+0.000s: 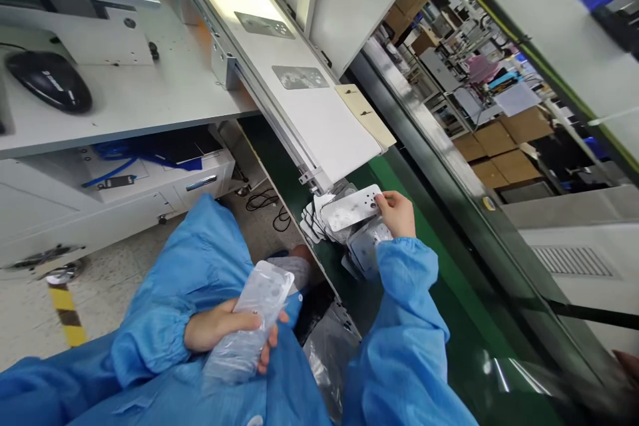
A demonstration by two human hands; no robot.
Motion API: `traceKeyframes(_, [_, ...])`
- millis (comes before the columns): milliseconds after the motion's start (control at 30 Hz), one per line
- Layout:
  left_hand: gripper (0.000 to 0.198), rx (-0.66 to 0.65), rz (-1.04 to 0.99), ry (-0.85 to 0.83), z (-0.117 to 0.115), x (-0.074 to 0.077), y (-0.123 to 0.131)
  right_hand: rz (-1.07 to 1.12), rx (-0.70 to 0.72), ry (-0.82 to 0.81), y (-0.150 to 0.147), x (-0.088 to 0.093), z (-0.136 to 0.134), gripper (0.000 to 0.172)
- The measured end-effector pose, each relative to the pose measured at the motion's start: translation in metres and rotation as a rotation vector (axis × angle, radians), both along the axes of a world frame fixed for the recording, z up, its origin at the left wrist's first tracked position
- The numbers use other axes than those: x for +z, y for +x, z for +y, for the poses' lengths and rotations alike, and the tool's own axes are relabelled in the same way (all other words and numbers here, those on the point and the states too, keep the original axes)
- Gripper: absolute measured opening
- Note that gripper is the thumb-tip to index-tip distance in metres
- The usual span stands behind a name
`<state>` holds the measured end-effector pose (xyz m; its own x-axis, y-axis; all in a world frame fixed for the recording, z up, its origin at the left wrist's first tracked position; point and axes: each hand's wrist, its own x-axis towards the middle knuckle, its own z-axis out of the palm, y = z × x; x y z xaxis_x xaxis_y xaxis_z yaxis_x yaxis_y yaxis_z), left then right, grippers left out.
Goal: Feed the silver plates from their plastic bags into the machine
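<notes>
My left hand (234,329) is wrapped round a stack of film-covered phone back panels (257,309), held over my lap. My right hand (398,214) pinches the end of a single phone back panel (352,208), whose camera holes lie by my fingertips. Beneath and around that panel is a loose pile of similar panels (367,246) on the green belt (439,306), just below the end of a white conveyor (329,140). Fingers of my left hand are partly hidden behind the stack.
Several separate panels (299,78) lie along the white conveyor. To the left, a black mouse (50,80) rests on a white bench (164,90). A clear plastic bag (327,353) hangs by my legs. A metal rail (464,193) borders the green belt.
</notes>
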<state>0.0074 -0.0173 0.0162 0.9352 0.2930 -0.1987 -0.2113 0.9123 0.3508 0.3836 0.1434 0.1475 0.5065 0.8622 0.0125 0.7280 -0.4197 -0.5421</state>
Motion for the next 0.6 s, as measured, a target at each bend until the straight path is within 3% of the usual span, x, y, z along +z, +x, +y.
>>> traceKeyframes(100, [0.045,0.022,-0.004,0.009,0.000,0.003,0.006,-0.121,0.047,0.028,-0.016,-0.003,-0.002,0.030])
traceKeyframes(200, [0.047,-0.001,-0.017,0.022,-0.004,0.007,0.011,-0.136,0.334,0.076,-0.071,0.010,-0.049,0.033])
traceKeyframes(300, [0.049,-0.035,-0.026,0.054,-0.006,0.010,0.016,0.283,0.814,-0.255,-0.133,0.023,-0.100,0.029])
traceKeyframes(367, [0.052,-0.058,-0.036,0.094,-0.003,0.011,0.017,0.432,0.918,-0.375,-0.160,0.029,-0.115,0.033])
traceKeyframes(467, [0.059,-0.094,-0.041,0.172,0.006,0.018,0.014,0.591,0.841,-0.363,-0.161,0.041,-0.102,0.040])
traceKeyframes(533, [0.061,-0.136,0.004,0.306,0.012,0.026,0.008,0.624,0.743,-0.270,-0.141,0.055,-0.074,0.041])
traceKeyframes(600, [0.061,-0.186,0.085,0.472,0.016,0.034,0.000,0.531,0.599,-0.069,-0.115,0.069,-0.033,0.041])
